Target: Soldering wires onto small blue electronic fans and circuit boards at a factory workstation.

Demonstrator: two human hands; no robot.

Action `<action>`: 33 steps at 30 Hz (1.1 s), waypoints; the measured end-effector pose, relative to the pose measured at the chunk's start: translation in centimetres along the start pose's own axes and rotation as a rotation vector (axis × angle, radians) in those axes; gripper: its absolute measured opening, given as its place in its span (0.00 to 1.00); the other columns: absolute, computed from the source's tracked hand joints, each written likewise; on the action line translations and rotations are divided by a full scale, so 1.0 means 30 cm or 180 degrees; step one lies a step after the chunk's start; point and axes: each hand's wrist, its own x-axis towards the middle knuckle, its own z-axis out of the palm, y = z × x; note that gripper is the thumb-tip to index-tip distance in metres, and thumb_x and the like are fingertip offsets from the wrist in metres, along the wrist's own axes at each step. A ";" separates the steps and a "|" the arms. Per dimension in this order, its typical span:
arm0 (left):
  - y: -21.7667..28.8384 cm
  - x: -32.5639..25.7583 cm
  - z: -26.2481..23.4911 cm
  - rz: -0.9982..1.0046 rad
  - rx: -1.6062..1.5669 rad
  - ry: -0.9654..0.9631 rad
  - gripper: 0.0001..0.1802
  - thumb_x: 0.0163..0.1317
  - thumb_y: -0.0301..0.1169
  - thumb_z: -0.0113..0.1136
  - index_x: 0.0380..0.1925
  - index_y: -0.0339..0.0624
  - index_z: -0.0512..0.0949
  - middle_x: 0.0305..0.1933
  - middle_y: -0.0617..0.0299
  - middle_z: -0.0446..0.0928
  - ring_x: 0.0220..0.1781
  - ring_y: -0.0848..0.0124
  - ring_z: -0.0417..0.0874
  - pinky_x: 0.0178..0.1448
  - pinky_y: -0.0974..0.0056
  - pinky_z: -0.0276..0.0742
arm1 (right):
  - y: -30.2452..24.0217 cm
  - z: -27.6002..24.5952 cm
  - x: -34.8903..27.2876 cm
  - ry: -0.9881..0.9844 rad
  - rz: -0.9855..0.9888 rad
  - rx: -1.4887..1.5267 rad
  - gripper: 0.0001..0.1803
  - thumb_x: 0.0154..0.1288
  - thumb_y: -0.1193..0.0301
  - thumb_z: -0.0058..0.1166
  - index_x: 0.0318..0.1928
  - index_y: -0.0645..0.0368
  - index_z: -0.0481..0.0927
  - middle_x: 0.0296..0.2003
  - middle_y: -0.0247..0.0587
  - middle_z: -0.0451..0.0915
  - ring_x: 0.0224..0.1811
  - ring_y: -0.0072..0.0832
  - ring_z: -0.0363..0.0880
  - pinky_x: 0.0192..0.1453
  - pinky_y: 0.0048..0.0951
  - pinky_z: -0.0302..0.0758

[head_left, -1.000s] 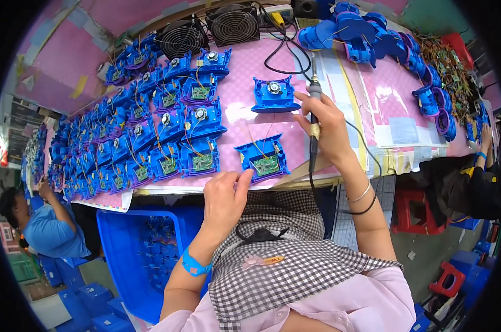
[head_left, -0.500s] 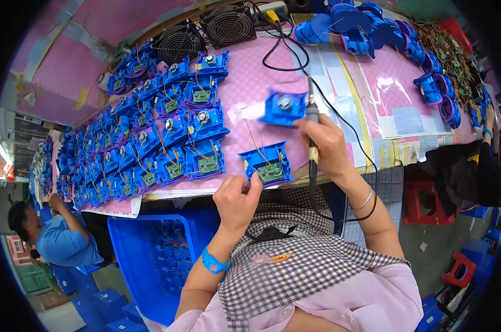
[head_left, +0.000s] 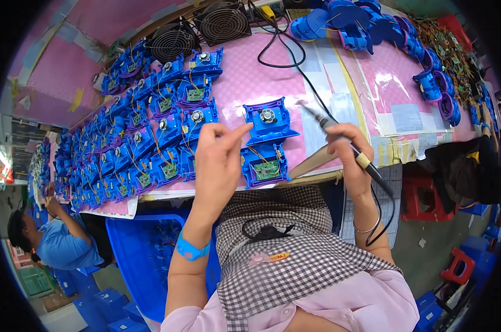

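A soldering iron (head_left: 323, 119) is gripped in my right hand (head_left: 350, 157), its tip pointing up and left, clear of the parts. Near the middle of the bench lies a blue housing half with a round speaker (head_left: 267, 115). Just below it, close to the bench edge, sits another blue housing half with a green circuit board (head_left: 265, 169). My left hand (head_left: 220, 157) reaches to the left edge of the speaker half, thumb and index finger drawn together. Whatever is between those fingertips is too small to make out.
Rows of similar blue housings (head_left: 134, 138) fill the bench's left side. Two black fans (head_left: 224, 26) stand behind. Rounded blue assemblies (head_left: 427, 86) and a heap of wired boards (head_left: 452, 55) lie at right. A blue bin (head_left: 131, 249) stands below left; a co-worker (head_left: 68, 240) works beyond it.
The speaker half, blurred and farther back before, now rests just behind the board half. My left hand has risen from the board half to it. My right hand has drawn down and right, tilting the iron.
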 end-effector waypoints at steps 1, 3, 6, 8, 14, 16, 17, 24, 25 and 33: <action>-0.011 0.008 0.019 0.0217 0.0419 0.0037 0.11 0.59 0.20 0.56 0.41 0.40 0.84 0.26 0.63 0.71 0.27 0.73 0.72 0.34 0.69 0.68 | -0.001 0.000 -0.001 -0.0155 0.0216 0.0010 0.12 0.67 0.69 0.53 0.44 0.66 0.78 0.29 0.38 0.77 0.28 0.20 0.73 0.35 0.21 0.70; -0.012 0.024 0.049 0.0307 0.0862 0.0184 0.06 0.53 0.22 0.64 0.32 0.38 0.85 0.26 0.59 0.78 0.21 0.75 0.76 0.26 0.70 0.69 | 0.004 0.018 -0.011 -0.0106 0.0330 0.0072 0.09 0.64 0.75 0.53 0.42 0.67 0.79 0.27 0.38 0.78 0.26 0.19 0.74 0.32 0.20 0.70; -0.015 0.044 0.069 0.0280 0.0803 0.0294 0.04 0.52 0.23 0.65 0.29 0.38 0.84 0.26 0.60 0.80 0.20 0.75 0.76 0.26 0.70 0.70 | 0.026 0.028 -0.013 -0.0136 0.0426 0.0179 0.10 0.61 0.79 0.54 0.42 0.68 0.81 0.25 0.39 0.80 0.22 0.19 0.75 0.27 0.19 0.72; -0.030 0.049 0.079 0.0331 0.0887 0.0258 0.04 0.51 0.24 0.66 0.28 0.37 0.84 0.26 0.60 0.80 0.20 0.75 0.76 0.26 0.70 0.70 | 0.019 0.044 -0.008 -0.0187 0.0717 0.0329 0.10 0.61 0.79 0.54 0.43 0.68 0.81 0.25 0.40 0.80 0.23 0.19 0.76 0.28 0.19 0.74; -0.033 0.062 0.099 0.0395 0.0959 0.0185 0.04 0.50 0.23 0.66 0.27 0.37 0.84 0.27 0.59 0.81 0.21 0.73 0.76 0.28 0.69 0.71 | 0.030 0.053 0.003 -0.0210 0.0883 0.0504 0.11 0.62 0.77 0.55 0.44 0.68 0.81 0.26 0.41 0.81 0.23 0.20 0.78 0.28 0.19 0.75; -0.032 0.064 0.105 0.0413 0.0948 0.0189 0.04 0.50 0.23 0.65 0.27 0.37 0.84 0.27 0.59 0.81 0.21 0.73 0.76 0.28 0.68 0.71 | 0.032 0.053 0.001 -0.0187 0.0904 0.0511 0.11 0.62 0.76 0.55 0.44 0.68 0.81 0.26 0.41 0.81 0.23 0.21 0.78 0.28 0.19 0.75; -0.026 0.066 0.106 0.0329 0.0926 0.0149 0.04 0.50 0.24 0.64 0.27 0.38 0.83 0.28 0.57 0.80 0.25 0.66 0.79 0.30 0.63 0.73 | 0.033 0.052 0.000 -0.0166 0.0920 0.0517 0.11 0.62 0.76 0.55 0.44 0.68 0.81 0.26 0.41 0.81 0.23 0.21 0.78 0.28 0.19 0.75; -0.028 0.071 0.111 0.0268 0.0916 0.0062 0.04 0.51 0.23 0.63 0.29 0.38 0.82 0.30 0.54 0.79 0.30 0.58 0.81 0.35 0.58 0.75 | 0.035 0.049 0.008 -0.0299 0.0551 0.0200 0.10 0.62 0.76 0.55 0.42 0.68 0.82 0.26 0.41 0.81 0.23 0.20 0.77 0.28 0.18 0.73; -0.021 0.069 0.111 0.0265 0.0913 0.0061 0.04 0.51 0.23 0.63 0.29 0.38 0.82 0.30 0.54 0.79 0.30 0.58 0.81 0.35 0.58 0.75 | 0.045 0.040 0.012 -0.0401 0.0240 -0.0067 0.09 0.61 0.76 0.55 0.41 0.68 0.82 0.26 0.40 0.80 0.22 0.20 0.76 0.27 0.18 0.72; 0.027 0.053 0.119 0.0532 0.1170 -0.0095 0.08 0.54 0.22 0.60 0.35 0.35 0.80 0.31 0.51 0.77 0.32 0.53 0.80 0.36 0.54 0.75 | 0.005 -0.018 0.044 0.0059 0.0550 0.0078 0.10 0.62 0.73 0.56 0.39 0.68 0.83 0.21 0.37 0.77 0.19 0.19 0.73 0.24 0.19 0.68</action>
